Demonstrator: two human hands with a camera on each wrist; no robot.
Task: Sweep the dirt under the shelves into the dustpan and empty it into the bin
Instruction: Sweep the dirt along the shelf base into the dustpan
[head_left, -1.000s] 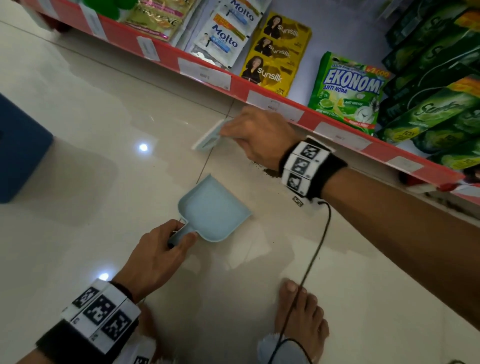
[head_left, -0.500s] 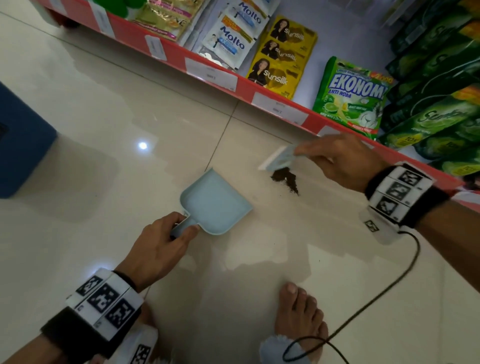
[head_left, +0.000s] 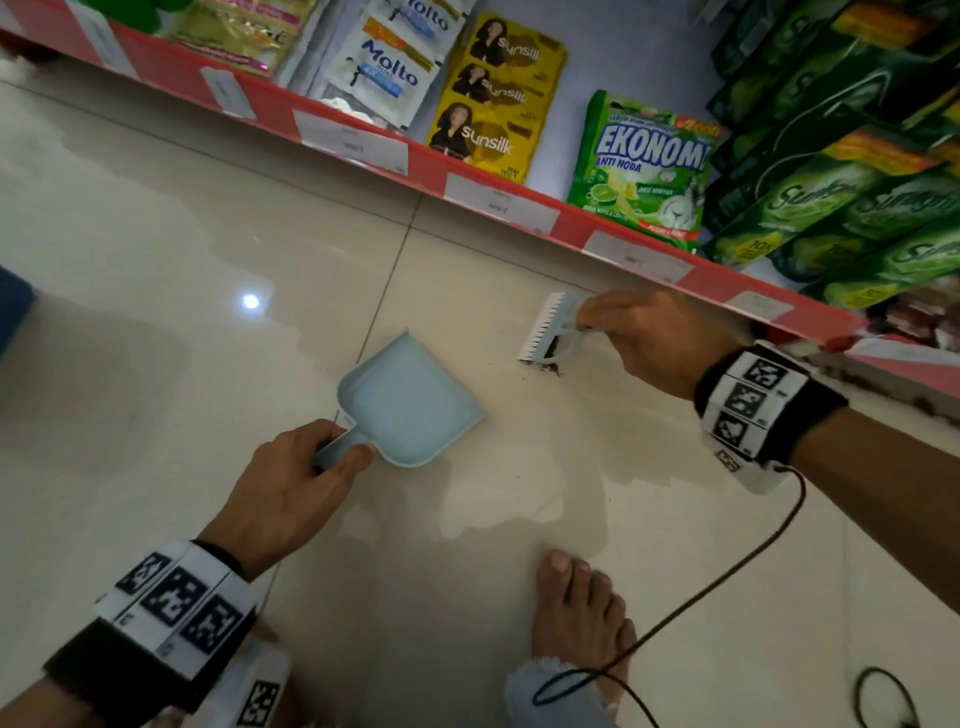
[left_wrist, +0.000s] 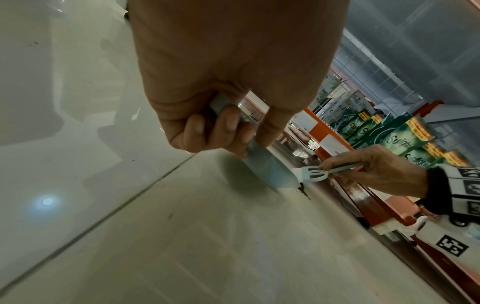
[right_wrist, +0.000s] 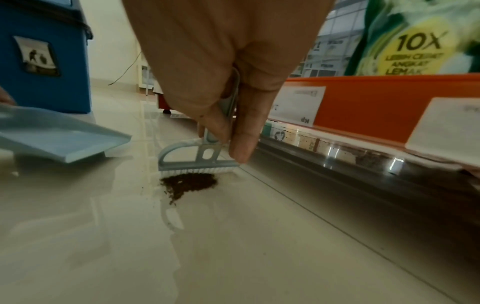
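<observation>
A light blue dustpan (head_left: 410, 402) lies on the glossy tile floor, its mouth facing the shelf. My left hand (head_left: 291, 488) grips its short handle (left_wrist: 226, 115). To its right my right hand (head_left: 654, 343) pinches the thin handle of a small blue brush (head_left: 545, 332) with white bristles (right_wrist: 197, 170). The bristles touch the floor just beyond a small brown pile of dirt (right_wrist: 188, 183), a short way right of the pan's lip (right_wrist: 85, 153). The dirt pile (head_left: 550, 368) sits in front of the red shelf edge (head_left: 571, 218).
A blue bin (right_wrist: 44, 55) stands on the floor beyond the dustpan, to the left. The bottom shelf holds sachets and green detergent packs (head_left: 644, 166); a dark gap (right_wrist: 350, 156) runs under it. My bare foot (head_left: 582, 618) and a black cable (head_left: 727, 582) lie near me.
My right hand carried the brush from the left, over the dustpan, to the right side and set the bristles down beside the dirt. The left hand and dustpan stayed put.
</observation>
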